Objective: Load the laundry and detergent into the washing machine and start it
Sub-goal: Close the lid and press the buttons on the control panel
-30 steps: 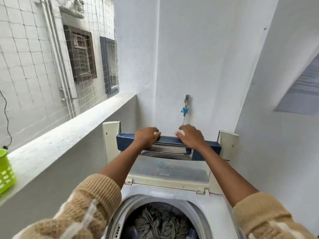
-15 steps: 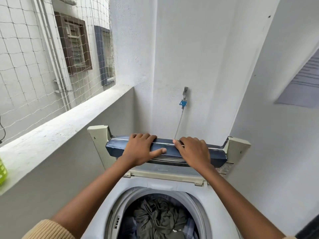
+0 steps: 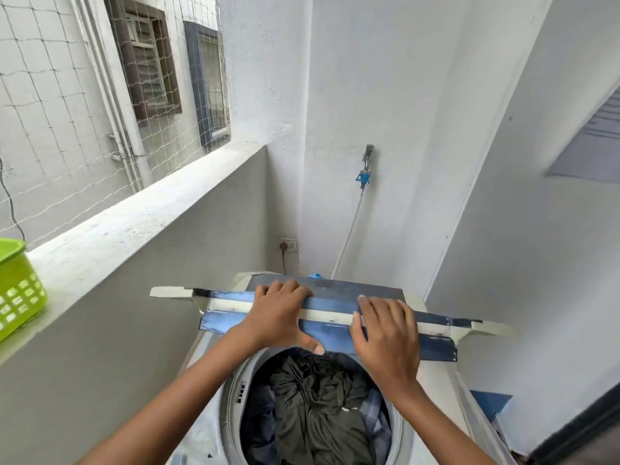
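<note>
Blue-and-cream plastic lid [image 3: 436, 347] is pressed by flat left hand [image 3: 278, 317], right hand [image 3: 385, 344].
Even push is advised; fingers [image 3: 285, 292] are best kept off the crease beneath them.

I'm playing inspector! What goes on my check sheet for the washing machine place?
Surface: washing machine top, white, with the drum opening uncovered.
Job's things: dark laundry lies in the drum; the folding lid is bent at its hinge and not yet shut; no detergent seen.
Clutter: green basket on the ledge.
Hands: left hand and right hand both rest across the lid's fold.
Cables: a plug sits in the wall socket; a hose runs down from the tap.
Surroundings: white walls, a net over the opening, and a shuttered window beyond it.
</note>
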Available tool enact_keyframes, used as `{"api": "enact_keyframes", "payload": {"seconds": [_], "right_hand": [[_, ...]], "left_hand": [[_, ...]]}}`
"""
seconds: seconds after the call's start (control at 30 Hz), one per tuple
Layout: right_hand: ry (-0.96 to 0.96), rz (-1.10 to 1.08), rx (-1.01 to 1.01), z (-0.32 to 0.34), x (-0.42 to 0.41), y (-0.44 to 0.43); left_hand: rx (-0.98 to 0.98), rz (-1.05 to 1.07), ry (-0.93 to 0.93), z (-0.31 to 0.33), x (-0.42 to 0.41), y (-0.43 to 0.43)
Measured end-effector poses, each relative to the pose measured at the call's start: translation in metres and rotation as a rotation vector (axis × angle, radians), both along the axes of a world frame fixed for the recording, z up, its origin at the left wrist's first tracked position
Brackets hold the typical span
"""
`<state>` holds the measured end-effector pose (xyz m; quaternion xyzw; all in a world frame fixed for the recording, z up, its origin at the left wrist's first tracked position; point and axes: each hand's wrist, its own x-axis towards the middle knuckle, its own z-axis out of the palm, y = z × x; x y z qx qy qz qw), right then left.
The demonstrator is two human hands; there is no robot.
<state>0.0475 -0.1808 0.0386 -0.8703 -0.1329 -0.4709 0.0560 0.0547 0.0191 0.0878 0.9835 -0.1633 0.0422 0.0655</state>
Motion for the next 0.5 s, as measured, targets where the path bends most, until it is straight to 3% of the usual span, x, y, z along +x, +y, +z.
{"api": "enact_keyframes", "payload": {"seconds": [0.17,0.5], "right_hand": [[-0.020,0.024,-0.035,-0.033,-0.028,-0.004],[0.196,0.165,-0.197,-0.070,-0.059,-0.018]], "left_hand": [[0.015,0.018,-0.129,-0.026,-0.024,-0.009],[-0.067,0.078,-0.023,-0.072,-0.062,-0.012]]}}
